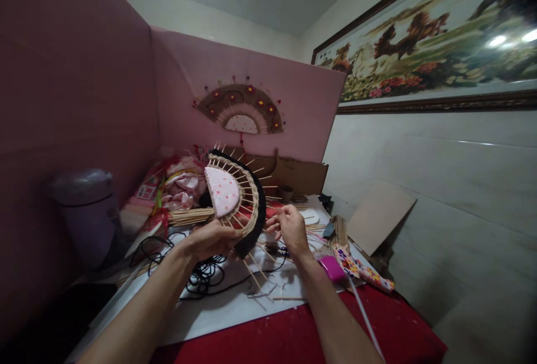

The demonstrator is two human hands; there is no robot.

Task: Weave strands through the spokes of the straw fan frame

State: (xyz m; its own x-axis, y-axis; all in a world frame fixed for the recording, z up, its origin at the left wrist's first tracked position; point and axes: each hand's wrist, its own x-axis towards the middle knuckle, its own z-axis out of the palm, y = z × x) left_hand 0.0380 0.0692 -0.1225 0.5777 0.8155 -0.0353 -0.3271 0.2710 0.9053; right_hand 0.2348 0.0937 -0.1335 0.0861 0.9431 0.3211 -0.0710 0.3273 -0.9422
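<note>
My left hand (213, 239) grips the lower edge of a half-round fan (224, 190), held up and tilted above the table. The fan has a pale half-circle with pink dots, a ring of woven tan cord, a black outer band (257, 224) and thin wooden sticks that poke out past the rim. Beside the black band, my right hand (290, 228) has its fingers pinched close to the stick ends. What they hold, if anything, is too small to make out. Black cord (205, 274) lies in loops below the fan.
A finished-looking brown fan (242, 108) hangs on the pink panel (180, 84). Bundled sticks (191, 217) and pink cloth (184, 185) lie at left, near a lidded purple container (86, 224). On the right are a magenta object (331, 268) and flowered fabric (363, 269).
</note>
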